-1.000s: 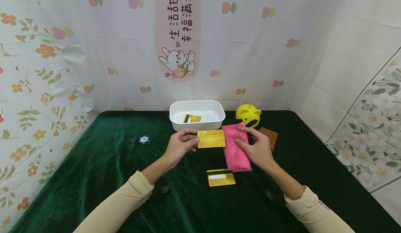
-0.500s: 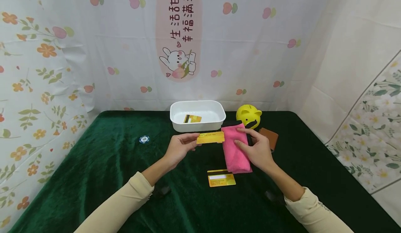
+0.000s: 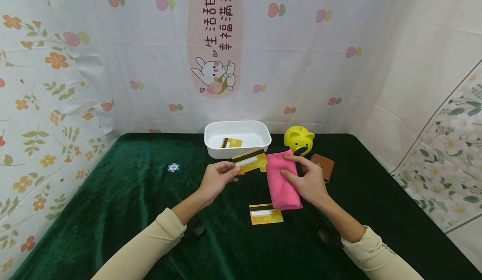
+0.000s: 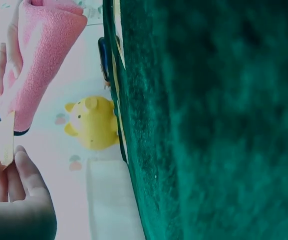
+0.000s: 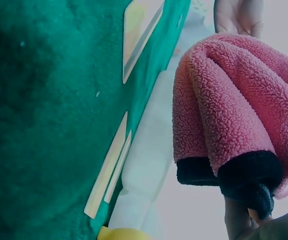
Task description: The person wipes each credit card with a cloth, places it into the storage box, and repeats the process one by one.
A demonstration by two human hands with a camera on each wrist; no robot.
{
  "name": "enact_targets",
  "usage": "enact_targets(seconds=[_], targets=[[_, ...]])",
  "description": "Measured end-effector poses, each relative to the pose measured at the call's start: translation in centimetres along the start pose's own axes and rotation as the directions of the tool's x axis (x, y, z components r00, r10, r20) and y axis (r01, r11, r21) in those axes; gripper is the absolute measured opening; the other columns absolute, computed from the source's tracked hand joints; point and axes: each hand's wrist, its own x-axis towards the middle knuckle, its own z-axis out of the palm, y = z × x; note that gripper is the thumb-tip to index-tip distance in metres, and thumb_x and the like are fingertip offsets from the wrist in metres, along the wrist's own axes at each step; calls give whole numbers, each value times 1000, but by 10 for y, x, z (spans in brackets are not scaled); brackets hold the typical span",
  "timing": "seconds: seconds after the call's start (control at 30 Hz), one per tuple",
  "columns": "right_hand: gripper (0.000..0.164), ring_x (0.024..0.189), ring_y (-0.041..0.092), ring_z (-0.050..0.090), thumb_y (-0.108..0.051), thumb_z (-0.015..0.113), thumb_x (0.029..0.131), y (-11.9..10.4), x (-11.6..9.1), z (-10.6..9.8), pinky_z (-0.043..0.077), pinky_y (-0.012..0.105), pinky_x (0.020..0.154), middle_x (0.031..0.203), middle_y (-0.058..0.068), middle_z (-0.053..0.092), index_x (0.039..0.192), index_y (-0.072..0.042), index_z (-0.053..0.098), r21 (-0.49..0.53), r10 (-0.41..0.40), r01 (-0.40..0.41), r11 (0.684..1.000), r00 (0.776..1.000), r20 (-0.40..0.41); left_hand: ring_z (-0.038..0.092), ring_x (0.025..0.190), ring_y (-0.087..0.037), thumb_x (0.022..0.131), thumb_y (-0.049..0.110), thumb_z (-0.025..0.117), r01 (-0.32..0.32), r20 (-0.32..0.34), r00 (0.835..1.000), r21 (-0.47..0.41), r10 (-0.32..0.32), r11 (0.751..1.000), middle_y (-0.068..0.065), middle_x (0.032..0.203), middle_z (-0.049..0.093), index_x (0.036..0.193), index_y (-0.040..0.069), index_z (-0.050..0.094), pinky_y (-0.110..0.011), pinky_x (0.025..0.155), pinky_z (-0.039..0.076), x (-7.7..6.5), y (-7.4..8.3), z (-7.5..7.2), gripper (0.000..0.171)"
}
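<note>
My left hand (image 3: pixel 217 181) pinches a gold bank card (image 3: pixel 250 161) by its left end in the head view. The card is tilted, its black-striped back showing. Beside it, my right hand (image 3: pixel 309 181) holds a folded pink towel (image 3: pixel 283 183) with a black edge, thumb and fingers lying on it. The card's right end meets the towel's edge; whether they touch is unclear. In the left wrist view the card (image 4: pixel 6 142) looks thin, between thumb and fingers, close to the towel (image 4: pixel 49 55). The right wrist view shows the towel's fleecy folds (image 5: pixel 233 100), hiding much of the right hand.
Another gold card (image 3: pixel 265 217) lies on the green cloth (image 3: pixel 132 213), and part of one (image 3: pixel 262 169) shows behind the held card. A white basin (image 3: pixel 238 152) contains a card. A yellow piggy bank (image 3: pixel 298 139), brown leather item (image 3: pixel 326 167) and poker chip (image 3: pixel 173 168) lie around.
The left hand has turned the card over, from its numbered front, past nearly edge-on, to its striped back. The towel has shifted slightly left. The right hand has barely moved.
</note>
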Motion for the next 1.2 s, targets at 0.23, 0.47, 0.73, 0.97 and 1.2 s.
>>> enact_targets(seconds=[0.23,0.47,0.73,0.97,1.2], targets=[[37,71,11,61,6,73,85,-23,1,-5,55,22,61,111,23,63,122,4,65,-32,-17,16,999,999,-29,72,88,-20,95,4,65,75,11,997,-126,-74,989,-20,112,70,120,-5,60,-29,75,58,0,0,0,27],[36,73,9,61,9,72,84,-48,-2,-8,55,20,63,107,24,63,119,8,64,0,-26,26,1000,998,-49,72,87,-19,96,4,63,95,25,995,-166,-92,981,-23,115,69,123,-7,59,-29,73,57,0,-2,0,29],[37,86,11,62,12,72,83,-51,-3,0,56,21,70,115,26,63,119,9,64,89,-52,51,995,999,10,72,85,-17,99,5,59,111,64,993,-192,-101,975,-22,113,70,123,-11,58,-27,72,57,-1,-4,0,29],[36,93,19,59,11,72,82,-53,-2,9,54,19,74,117,26,63,118,9,65,91,-68,64,994,997,37,72,91,-20,100,9,58,102,111,990,-153,-85,983,-23,117,68,126,-10,57,-28,74,57,-2,-4,0,32],[35,94,27,60,11,72,83,-56,0,18,55,23,72,116,25,63,118,8,64,119,-80,69,990,993,83,71,88,-17,100,9,59,110,114,989,-141,-95,984,-23,115,69,125,-12,59,-28,73,57,-2,-3,0,33]])
